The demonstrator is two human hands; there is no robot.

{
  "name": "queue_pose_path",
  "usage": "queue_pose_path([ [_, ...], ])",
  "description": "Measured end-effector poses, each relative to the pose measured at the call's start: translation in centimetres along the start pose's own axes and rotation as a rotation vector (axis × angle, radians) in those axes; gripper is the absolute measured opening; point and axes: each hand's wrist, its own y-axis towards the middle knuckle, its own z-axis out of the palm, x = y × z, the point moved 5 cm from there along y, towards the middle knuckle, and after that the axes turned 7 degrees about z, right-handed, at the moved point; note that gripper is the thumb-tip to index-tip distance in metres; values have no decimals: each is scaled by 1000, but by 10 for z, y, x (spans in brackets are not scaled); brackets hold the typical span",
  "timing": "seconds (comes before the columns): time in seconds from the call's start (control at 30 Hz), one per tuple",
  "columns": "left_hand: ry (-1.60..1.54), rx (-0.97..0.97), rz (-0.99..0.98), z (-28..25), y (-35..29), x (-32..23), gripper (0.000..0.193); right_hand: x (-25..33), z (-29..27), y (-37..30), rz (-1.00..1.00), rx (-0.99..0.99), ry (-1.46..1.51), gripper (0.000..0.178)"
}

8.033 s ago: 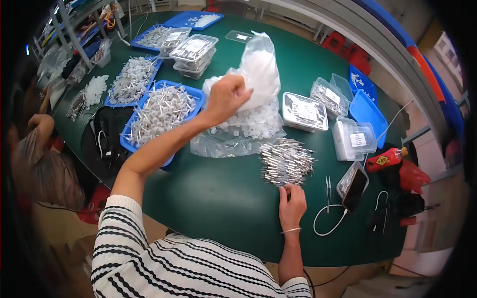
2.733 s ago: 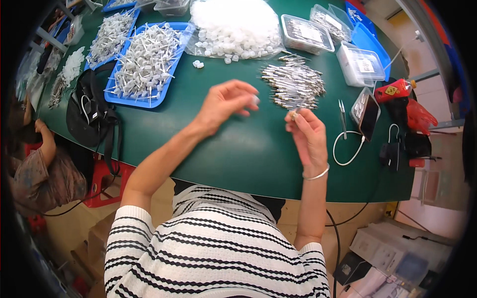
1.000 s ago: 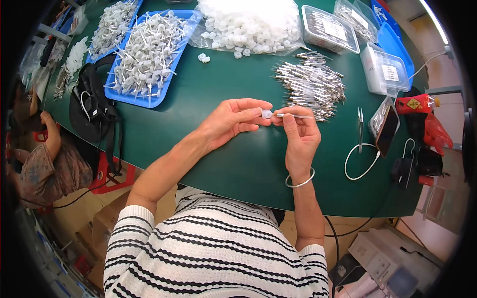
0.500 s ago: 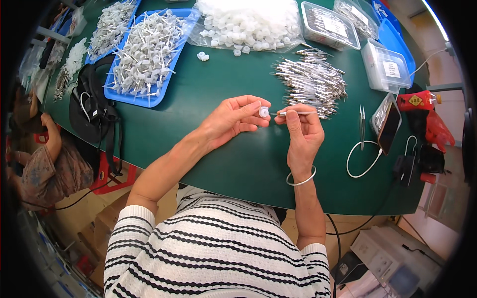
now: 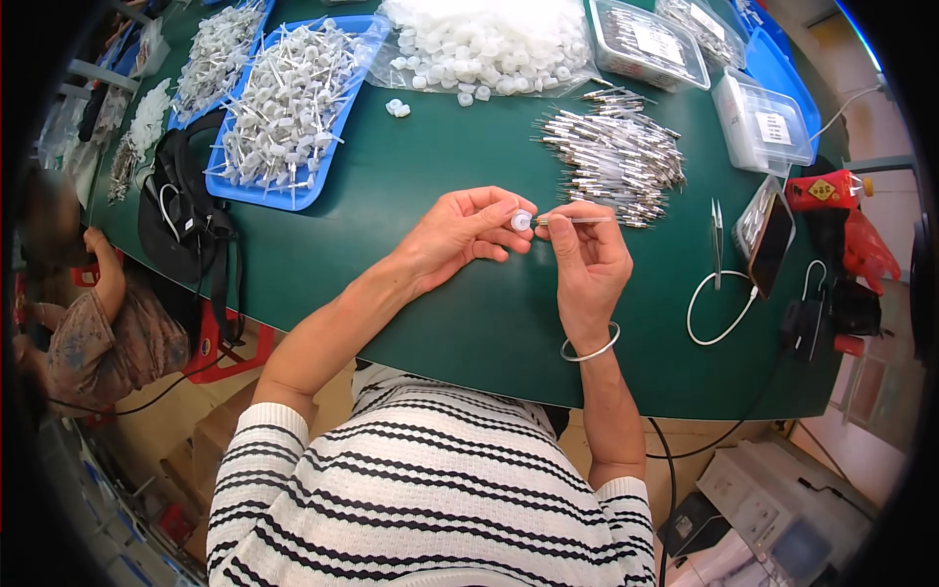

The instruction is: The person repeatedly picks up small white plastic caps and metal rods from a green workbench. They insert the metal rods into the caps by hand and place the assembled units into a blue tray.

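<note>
Between the thumb and fingers of my left hand (image 5: 468, 231) is a small round white plastic cap (image 5: 521, 222). My right hand (image 5: 590, 259) pinches a thin rod (image 5: 587, 220) with a clear shaft and a metal end. The metal end points left and meets the cap; how deep it sits in the cap I cannot tell. Just beyond my right hand lies a pile of similar metal-tipped rods (image 5: 616, 161). A heap of white caps (image 5: 489, 59) rests on a plastic bag at the far side of the green table (image 5: 440, 333).
At the left, a blue tray (image 5: 293, 203) holds many capped rods, beside a black bag (image 5: 181, 210). On the right are tweezers (image 5: 717, 240), a phone (image 5: 770, 245) with a white cable, clear boxes (image 5: 763, 122) and a red bottle (image 5: 822, 191). Another person's arm (image 5: 110, 274) shows at left.
My right hand has moved slightly left, bringing the rod's metal end up to the cap. The left hand stays almost in place, still holding the cap.
</note>
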Motion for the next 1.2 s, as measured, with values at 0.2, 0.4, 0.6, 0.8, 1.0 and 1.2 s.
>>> queue_pose_path([
  [0.2, 4, -15, 2, 0, 0, 1, 27, 1, 0, -1, -32, -33, -73, 13],
  [0.4, 3, -5, 7, 1, 0, 2, 27, 3, 1, -1, -64, -28, -173, 12],
  [0.6, 14, 10, 9, 1, 1, 2, 27, 8, 2, -1, -106, -34, -240, 14],
  [0.8, 28, 3, 9, 2, 0, 2, 27, 10, 3, -2, -150, -30, -288, 13],
  [1.0, 29, 3, 10, 2, 0, 2, 27, 10, 3, -1, -179, -24, -313, 12],
  [1.2, 47, -1, 20, 2, 1, 3, 27, 13, 3, -1, -160, -12, -333, 12],
])
